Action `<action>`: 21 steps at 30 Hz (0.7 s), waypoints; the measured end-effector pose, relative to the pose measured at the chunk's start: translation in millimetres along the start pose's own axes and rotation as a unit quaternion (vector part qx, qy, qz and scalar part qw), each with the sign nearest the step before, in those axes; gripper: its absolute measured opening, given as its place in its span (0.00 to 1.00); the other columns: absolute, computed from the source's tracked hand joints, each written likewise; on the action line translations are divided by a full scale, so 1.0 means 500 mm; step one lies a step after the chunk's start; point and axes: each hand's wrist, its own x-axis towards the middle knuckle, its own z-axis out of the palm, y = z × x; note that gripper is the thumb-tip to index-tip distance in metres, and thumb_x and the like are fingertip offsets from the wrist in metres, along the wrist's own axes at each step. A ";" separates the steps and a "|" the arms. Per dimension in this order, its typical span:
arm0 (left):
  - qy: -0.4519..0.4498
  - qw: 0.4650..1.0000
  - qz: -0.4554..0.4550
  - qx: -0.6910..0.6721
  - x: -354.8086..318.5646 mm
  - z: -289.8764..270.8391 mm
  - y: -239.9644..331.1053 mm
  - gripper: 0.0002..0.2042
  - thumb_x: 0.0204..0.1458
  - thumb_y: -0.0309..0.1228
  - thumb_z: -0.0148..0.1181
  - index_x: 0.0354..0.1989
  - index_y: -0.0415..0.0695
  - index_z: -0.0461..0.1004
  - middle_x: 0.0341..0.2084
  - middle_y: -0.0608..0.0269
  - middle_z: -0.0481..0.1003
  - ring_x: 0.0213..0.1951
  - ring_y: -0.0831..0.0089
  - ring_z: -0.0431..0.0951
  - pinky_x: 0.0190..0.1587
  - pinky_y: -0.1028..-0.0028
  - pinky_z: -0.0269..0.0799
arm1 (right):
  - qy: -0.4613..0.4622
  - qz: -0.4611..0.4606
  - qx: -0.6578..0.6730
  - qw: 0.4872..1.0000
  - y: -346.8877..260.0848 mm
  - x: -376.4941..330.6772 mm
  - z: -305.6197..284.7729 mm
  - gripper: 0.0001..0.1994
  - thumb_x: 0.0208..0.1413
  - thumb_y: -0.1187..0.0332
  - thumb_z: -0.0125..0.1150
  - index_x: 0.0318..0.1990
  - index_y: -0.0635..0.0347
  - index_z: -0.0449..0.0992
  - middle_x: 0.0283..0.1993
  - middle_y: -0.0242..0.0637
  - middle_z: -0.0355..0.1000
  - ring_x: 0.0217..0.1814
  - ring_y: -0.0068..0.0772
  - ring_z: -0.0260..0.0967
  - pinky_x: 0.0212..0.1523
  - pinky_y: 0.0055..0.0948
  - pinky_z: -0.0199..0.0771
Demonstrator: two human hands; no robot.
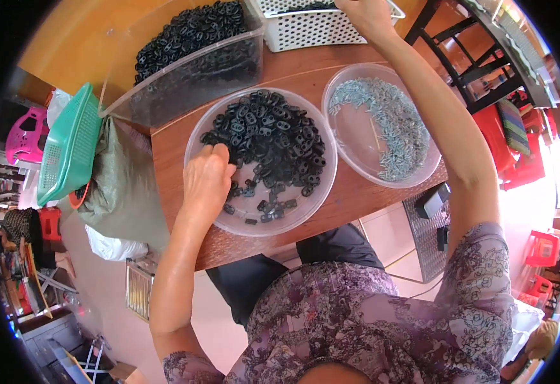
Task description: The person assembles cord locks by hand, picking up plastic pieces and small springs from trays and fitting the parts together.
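My left hand point(209, 174) is over the left side of a round clear plastic basin point(268, 231), its fingers curled closed. What they hold, if anything, is hidden. Small black plastic pieces with oval holes point(280, 131) are heaped in the basin's far half, and a few lie scattered nearer me. My right hand point(368, 14) reaches far forward to a white perforated basket point(312, 31) with dark pieces inside; the picture's upper edge cuts off its fingers. Beneath my right forearm stands a second round clear basin point(355, 133) of small silvery screws point(400, 137).
A large clear bin point(171, 99) piled with black pieces stands at the back left of the brown wooden table point(172, 173). Left of the table are a grey-green sack point(123, 182) and a green basket point(75, 147). A black-framed rack point(475, 61) stands at the far right.
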 end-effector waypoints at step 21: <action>-0.065 0.892 -0.162 -0.417 -0.055 -0.068 0.087 0.09 0.41 0.16 0.56 0.33 0.38 0.70 0.20 0.66 0.70 0.24 0.81 0.69 0.28 0.79 0.67 | -0.293 0.144 0.392 0.860 -0.212 -0.363 -0.149 0.06 0.45 0.75 0.59 0.32 0.67 0.75 0.29 0.37 0.74 0.33 0.24 0.69 0.36 0.24 0.69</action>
